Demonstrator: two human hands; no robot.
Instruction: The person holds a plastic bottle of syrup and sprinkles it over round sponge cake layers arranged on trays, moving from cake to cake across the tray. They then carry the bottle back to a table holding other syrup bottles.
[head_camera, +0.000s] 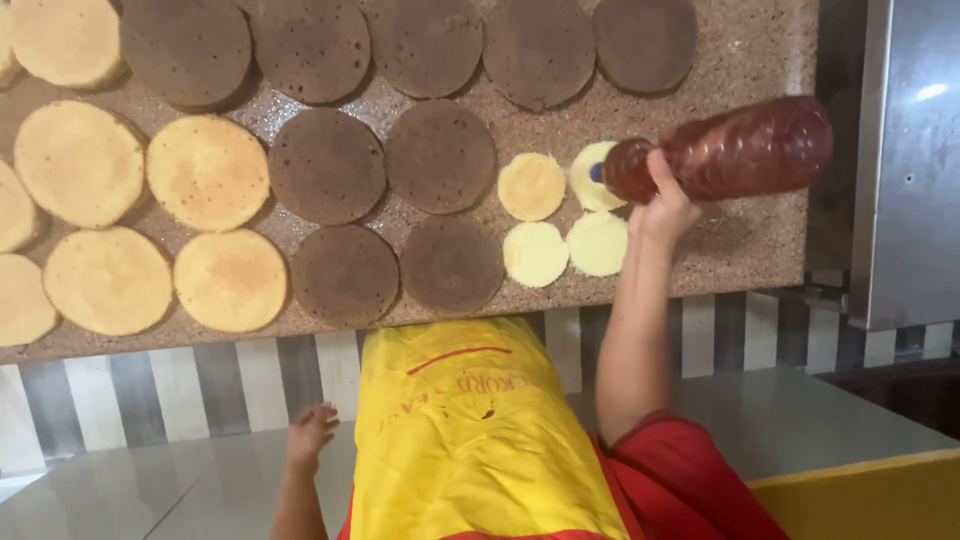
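Fingers (662, 172) wrapped round tilted red bottle (730, 150) | right hand (665, 205) raised

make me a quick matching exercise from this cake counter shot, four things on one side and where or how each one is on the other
Things:
1. bottle
2. small pale cake rounds
3. dark brown cake rounds
4. left hand

Place or state:
A. open, off the counter, beside the yellow apron
B. a group of four by the bottle's mouth
C. tilted on its side in the grip of the right hand
D. spread across the middle of the speckled counter

Pairs: 1-C, 2-B, 3-D, 4-A
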